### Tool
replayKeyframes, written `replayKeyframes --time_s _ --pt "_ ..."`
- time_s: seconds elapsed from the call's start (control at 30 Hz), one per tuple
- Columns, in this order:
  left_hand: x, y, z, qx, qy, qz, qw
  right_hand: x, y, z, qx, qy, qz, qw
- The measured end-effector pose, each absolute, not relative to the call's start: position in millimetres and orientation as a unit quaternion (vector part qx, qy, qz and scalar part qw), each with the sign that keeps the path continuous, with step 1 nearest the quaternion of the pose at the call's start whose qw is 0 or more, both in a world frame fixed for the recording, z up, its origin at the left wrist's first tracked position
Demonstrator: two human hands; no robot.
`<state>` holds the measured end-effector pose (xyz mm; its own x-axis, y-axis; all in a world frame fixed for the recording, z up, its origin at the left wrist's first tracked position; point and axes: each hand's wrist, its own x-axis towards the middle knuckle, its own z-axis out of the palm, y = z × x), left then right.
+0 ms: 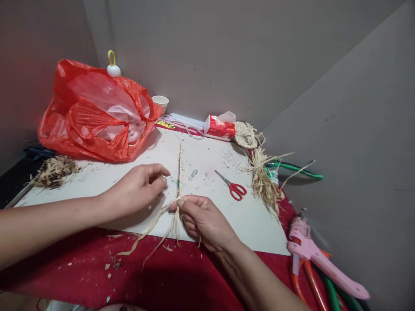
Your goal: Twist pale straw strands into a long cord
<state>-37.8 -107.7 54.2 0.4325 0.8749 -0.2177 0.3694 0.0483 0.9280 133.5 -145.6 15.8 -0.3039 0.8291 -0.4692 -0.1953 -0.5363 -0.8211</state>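
A thin braid of pale raffia (180, 168) runs straight away from me over the white board (210, 164). At its near end, my right hand (202, 218) pinches it between thumb and fingers. Loose strands (147, 231) fan out below that pinch, some hanging over the board's near edge onto the red cloth. My left hand (142, 185) hovers just left of the braid, its fingers loosely bent and apart, with nothing visible in them. Red-handled scissors (236, 190) lie on the board to the right of the braid.
A red plastic bag (97, 116) bulges at the back left, near a paper cup (160, 102). A tissue pack (221, 127), a coiled woven piece (245, 135) and a raffia bundle (264, 181) line the far right. Nearer lies a pink glue gun (313, 248). Dry scraps (56, 170) sit left.
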Motion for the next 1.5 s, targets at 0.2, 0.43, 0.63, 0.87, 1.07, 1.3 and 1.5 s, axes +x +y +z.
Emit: replayKeyframes --time_s 0.2,0.43,0.63,0.87,1.07,1.3,1.5 --pt "-20 -101 27 0.648 0.385 0.112 0.648 137 -143 13 -0.458 -0.348 0.741 0.347" --pt "-22 -100 31 0.74 0.354 0.103 0.562 146 -140 11 -0.443 -0.376 0.748 0.322" --pt "-23 -92 36 0.754 0.355 0.1 0.543 153 -137 11 -0.47 -0.446 0.708 0.28" --pt "-18 -84 26 0.7 0.347 0.058 0.622 154 -141 18 -0.543 -0.62 0.516 0.232" --pt "-13 -87 19 0.629 0.38 0.062 0.675 155 -145 16 -0.543 -0.743 0.345 0.183" --pt "-14 -92 17 0.66 0.377 0.101 0.642 162 -146 28 -0.549 -0.751 0.334 0.153" --pt "-13 -93 20 0.667 0.373 0.112 0.635 159 -146 29 -0.573 -0.655 0.445 0.208"
